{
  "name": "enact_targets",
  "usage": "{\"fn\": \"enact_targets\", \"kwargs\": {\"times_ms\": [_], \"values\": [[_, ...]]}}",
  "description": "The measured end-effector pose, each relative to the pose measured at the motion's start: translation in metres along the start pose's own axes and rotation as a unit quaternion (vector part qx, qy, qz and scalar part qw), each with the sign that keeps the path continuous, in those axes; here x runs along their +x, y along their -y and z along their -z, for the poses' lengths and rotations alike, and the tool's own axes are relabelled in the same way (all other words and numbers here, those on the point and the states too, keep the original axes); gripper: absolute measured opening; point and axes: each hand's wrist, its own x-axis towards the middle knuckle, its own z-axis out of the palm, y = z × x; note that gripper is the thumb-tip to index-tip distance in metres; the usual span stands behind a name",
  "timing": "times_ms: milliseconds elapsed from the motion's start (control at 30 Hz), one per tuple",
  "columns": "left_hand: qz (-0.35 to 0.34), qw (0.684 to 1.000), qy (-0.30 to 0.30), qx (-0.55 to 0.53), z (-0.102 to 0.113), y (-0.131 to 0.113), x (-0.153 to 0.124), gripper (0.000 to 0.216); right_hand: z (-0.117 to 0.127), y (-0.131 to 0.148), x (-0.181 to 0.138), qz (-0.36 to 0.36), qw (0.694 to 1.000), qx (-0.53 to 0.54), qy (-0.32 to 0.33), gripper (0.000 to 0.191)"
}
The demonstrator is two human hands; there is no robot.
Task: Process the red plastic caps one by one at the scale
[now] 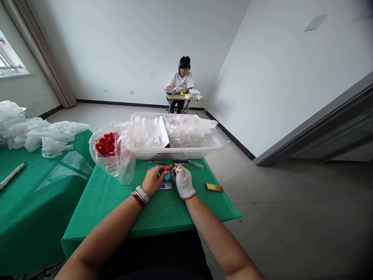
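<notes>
My bare left hand (153, 179) pinches a small red cap (167, 168) between thumb and fingers. Close beside it, my right hand (183, 181), in a white knit glove, is closed around a small pale part (178, 167) held up next to the red cap. Both hands hover over a small blue-topped scale (165, 182) on the green table (116, 194). A watch and a red bead bracelet sit on my left wrist.
A clear bag of red caps (106, 144) lies left of a white plastic basket (175, 152) full of clear bags. A gold flat object (214, 187) lies right of my hands. Crumpled plastic bags (43, 132) and a white pen (11, 175) rest on the left table. Another person sits at a far desk (183, 97).
</notes>
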Motion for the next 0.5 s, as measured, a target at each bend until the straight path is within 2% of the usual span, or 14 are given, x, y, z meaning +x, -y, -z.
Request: {"fn": "enact_targets", "kwargs": {"times_ms": [200,400,500], "values": [[-0.048,0.999,0.017,0.008,-0.0010,0.0006,-0.0016,0.023,0.0004,-0.0007,0.0019,-0.002,0.999,-0.005,-0.038,0.050],[0.018,1.000,-0.005,-0.024,0.0009,-0.0018,-0.0003,0.017,-0.0012,0.0013,-0.0005,-0.022,1.000,0.018,-0.002,0.048],[0.019,1.000,0.001,0.004,0.0000,0.0001,-0.0005,0.015,-0.0002,0.0022,-0.0006,-0.009,0.999,0.031,0.000,0.045]]}}
